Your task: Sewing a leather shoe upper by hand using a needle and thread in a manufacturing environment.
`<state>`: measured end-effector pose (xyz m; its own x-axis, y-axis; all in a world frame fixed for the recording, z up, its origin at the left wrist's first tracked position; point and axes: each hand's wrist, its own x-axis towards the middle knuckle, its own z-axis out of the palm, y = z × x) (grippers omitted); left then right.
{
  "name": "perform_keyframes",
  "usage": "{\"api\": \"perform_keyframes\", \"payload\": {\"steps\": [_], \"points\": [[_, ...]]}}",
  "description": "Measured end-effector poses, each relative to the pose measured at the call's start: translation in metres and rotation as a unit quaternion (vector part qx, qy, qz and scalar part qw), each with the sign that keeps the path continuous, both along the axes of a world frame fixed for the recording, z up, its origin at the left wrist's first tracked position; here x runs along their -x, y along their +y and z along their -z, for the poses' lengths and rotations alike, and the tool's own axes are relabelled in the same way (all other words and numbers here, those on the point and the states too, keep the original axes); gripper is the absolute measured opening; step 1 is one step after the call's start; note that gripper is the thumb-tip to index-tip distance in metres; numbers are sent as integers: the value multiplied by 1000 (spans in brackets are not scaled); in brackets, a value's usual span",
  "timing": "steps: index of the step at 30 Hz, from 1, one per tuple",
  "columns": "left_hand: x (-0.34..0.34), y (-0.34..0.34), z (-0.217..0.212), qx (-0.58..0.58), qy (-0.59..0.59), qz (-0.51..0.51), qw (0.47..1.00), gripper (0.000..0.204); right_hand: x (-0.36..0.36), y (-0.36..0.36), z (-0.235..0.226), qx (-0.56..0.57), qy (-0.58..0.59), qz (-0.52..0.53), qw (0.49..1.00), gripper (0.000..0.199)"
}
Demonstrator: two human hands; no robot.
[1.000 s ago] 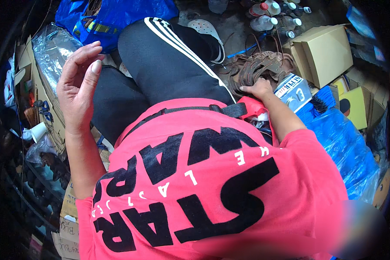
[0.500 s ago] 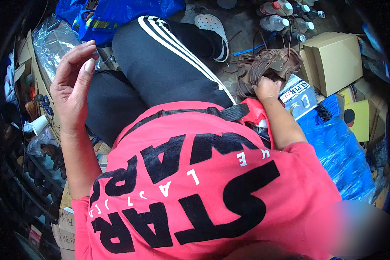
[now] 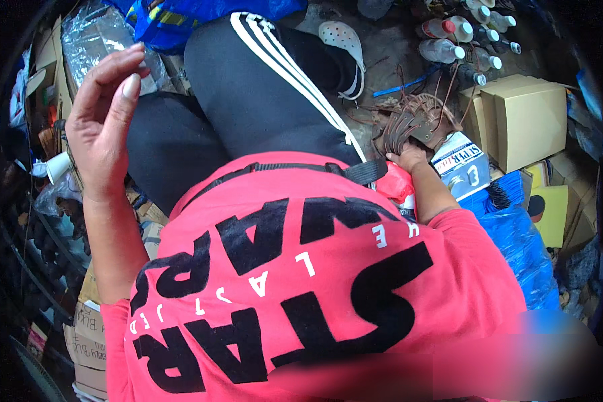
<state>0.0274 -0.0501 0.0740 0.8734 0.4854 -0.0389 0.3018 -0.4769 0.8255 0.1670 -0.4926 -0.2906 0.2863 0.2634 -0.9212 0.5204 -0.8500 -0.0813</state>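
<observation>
My left hand (image 3: 102,127) is raised over the left side, above my dark trousers. Its fingers curl loosely, with the thumb apart, and it holds nothing. Low down on the right, my right hand (image 3: 411,159) grips the near edge of a brown leather baseball glove (image 3: 419,122); its fingertips are partly hidden against the leather. Long loose laces trail from the glove, which rests beside my leg on the dark floor. Next to that hand lies a blue and white box (image 3: 457,157) with printing on it.
Several plastic bottles (image 3: 442,50) stand beyond the glove. Cardboard boxes (image 3: 526,120) are on the right, near a brush with dark bristles (image 3: 506,193) and blue plastic sheeting (image 3: 519,248). Clear plastic (image 3: 107,43) and a white cup (image 3: 57,167) lie on the left.
My right hand and the glove have shifted slightly, the hand now lower at the glove's near edge. My left hand sits a little further left. The whole view has tilted slightly.
</observation>
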Motion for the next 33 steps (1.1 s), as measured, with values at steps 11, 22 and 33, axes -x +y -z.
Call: {"api": "perform_keyframes", "payload": {"steps": [11, 22, 33], "points": [[7, 4, 7, 19, -49, 12, 999, 24, -11, 16, -47, -39, -27, -22, 999, 71], [25, 8, 7, 18, -91, -4, 996, 25, -22, 24, -75, -19, -62, -24, 998, 65], [48, 53, 6, -62, -162, -110, 979, 17, -53, 8, -94, -135, -100, -1, 986, 38]]}}
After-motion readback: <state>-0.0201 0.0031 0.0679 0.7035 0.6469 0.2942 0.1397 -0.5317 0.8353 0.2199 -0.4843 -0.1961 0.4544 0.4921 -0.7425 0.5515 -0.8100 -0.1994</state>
